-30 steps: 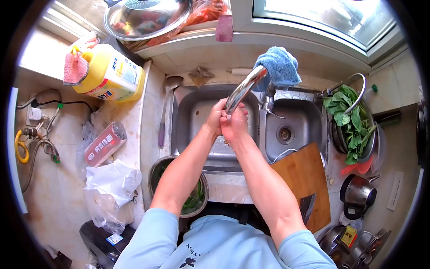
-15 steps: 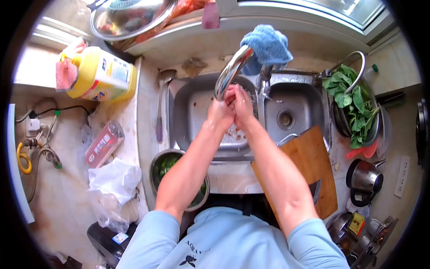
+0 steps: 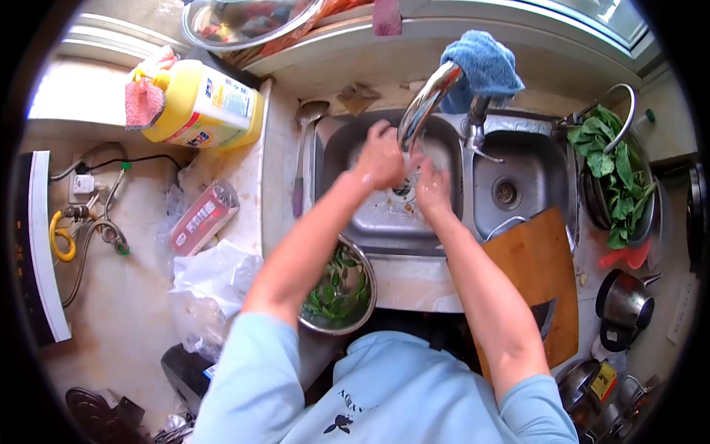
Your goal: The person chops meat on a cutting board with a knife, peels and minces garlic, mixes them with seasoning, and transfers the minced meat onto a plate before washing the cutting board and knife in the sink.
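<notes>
Both hands are wet and stand apart over the left basin of the steel sink (image 3: 392, 233), under the chrome faucet (image 3: 427, 103). My left hand (image 3: 381, 159) is left of the spout, its fingers bent and blurred, with nothing visible in it. My right hand (image 3: 433, 185) is to the right and a little lower, its fingers apart and holding nothing. Water drops show between the hands, and small scraps lie around the drain below. A blue cloth (image 3: 482, 66) hangs over the faucet's upper bend.
A steel bowl with green leaves (image 3: 339, 296) sits near the front left. A cutting board (image 3: 536, 281) with a knife (image 3: 543, 317) overlaps the right basin's front edge. Leafy greens (image 3: 610, 166) and a kettle (image 3: 625, 300) are at the right. A yellow jug (image 3: 207, 103) and ladle (image 3: 303, 148) stand left.
My hands, together under the faucet before, have separated, the left one moving left and the right one right. The camera view has shifted, and more of the leaf bowl shows.
</notes>
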Motion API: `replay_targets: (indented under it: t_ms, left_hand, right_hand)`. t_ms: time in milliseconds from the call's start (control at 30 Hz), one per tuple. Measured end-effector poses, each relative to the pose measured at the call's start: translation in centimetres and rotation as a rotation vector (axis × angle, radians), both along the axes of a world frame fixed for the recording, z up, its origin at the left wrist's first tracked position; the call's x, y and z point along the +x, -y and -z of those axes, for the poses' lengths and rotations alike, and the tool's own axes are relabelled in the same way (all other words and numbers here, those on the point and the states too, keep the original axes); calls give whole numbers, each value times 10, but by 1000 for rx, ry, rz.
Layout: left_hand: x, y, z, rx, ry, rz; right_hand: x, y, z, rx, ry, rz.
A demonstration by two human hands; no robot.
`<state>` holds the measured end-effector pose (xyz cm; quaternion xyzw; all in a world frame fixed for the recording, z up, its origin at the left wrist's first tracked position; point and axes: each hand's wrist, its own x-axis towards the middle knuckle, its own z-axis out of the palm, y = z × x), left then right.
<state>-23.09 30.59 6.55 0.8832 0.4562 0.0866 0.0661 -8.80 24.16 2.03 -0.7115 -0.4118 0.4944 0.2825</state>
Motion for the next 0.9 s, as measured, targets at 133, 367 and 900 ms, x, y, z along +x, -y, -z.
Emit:
replay_targets:
  t_ms: [133, 367, 900]
  left_hand:
    - [-65, -2, -6, -458, -414, -421]
    - [-103, 0, -17, -743, -254, -349]
    - [-123, -33, 29, -828, 329, -413]
  right_hand:
    - [12, 56, -19, 140, 429, -668]
    - [-25, 118, -44, -56, -154, -997]
    - [63, 192, -68, -91, -317, -389]
